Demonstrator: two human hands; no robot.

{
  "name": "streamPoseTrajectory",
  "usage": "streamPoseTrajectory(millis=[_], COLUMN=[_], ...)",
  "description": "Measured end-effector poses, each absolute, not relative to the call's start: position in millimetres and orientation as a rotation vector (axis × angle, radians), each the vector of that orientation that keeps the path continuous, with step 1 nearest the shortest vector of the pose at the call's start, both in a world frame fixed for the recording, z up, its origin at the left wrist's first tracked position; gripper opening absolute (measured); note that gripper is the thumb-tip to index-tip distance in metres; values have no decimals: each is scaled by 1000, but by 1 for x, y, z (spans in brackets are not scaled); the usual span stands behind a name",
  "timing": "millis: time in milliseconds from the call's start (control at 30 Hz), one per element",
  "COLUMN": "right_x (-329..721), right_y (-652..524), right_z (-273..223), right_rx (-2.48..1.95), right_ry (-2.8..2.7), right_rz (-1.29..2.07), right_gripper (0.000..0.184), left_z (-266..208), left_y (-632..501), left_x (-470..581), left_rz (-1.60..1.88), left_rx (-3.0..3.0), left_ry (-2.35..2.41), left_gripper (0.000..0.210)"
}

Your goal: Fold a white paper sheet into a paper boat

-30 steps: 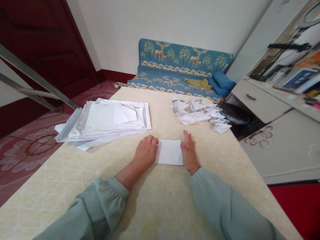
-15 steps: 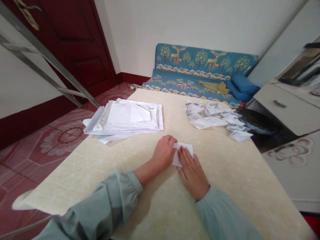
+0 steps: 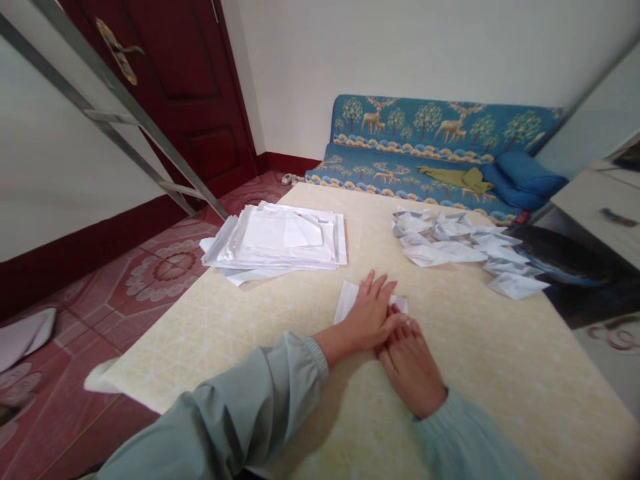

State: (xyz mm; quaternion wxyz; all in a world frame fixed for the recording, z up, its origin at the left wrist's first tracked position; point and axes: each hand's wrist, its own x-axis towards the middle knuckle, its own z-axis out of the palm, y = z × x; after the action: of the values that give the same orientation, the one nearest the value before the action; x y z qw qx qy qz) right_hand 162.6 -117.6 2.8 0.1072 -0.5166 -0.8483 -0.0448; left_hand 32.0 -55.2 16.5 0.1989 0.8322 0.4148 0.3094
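A small white sheet of paper (image 3: 345, 300) lies on the table in front of me, partly covered by both hands. My left hand (image 3: 367, 313) rests over its middle with the fingers stretched out and apart, pointing away from me. Close beside it on the right, my right hand (image 3: 413, 363) lies low on the table, its fingertips at the paper's right part. The left thumb overlaps the right fingers. Under the hands, the paper's folds are hidden.
A pile of white papers (image 3: 280, 240) lies at the table's far left. Several folded paper pieces (image 3: 445, 250) sit at the far right, near a black round object (image 3: 560, 257). Beyond the table (image 3: 225, 353) stands a blue patterned sofa (image 3: 400, 157); a metal ladder (image 3: 165, 147) leans at left.
My left hand has moved right from the paper's left edge onto its middle, against my right hand. The paper now shows wider on the left. The view has turned left.
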Motion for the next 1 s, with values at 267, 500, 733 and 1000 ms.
streamPoseTrajectory(millis=[267, 500, 733, 1000], right_x=[168, 178, 187, 184], right_y=[-119, -114, -98, -108], right_z=[2, -7, -5, 13], right_rx=[-1568, -1381, -1444, -1440], right_ry=[-2444, -2200, -2054, -1985], right_rz=[-3, 133, 10, 307], right_gripper=[51, 39, 40, 63], left_z=[10, 12, 11, 15], left_y=[-33, -28, -25, -35], left_x=[-22, -34, -38, -39], left_rz=[617, 857, 933, 765], left_rx=[2623, 2513, 2353, 2372], left_ry=[1202, 1161, 1245, 1325], left_gripper=[50, 39, 32, 13])
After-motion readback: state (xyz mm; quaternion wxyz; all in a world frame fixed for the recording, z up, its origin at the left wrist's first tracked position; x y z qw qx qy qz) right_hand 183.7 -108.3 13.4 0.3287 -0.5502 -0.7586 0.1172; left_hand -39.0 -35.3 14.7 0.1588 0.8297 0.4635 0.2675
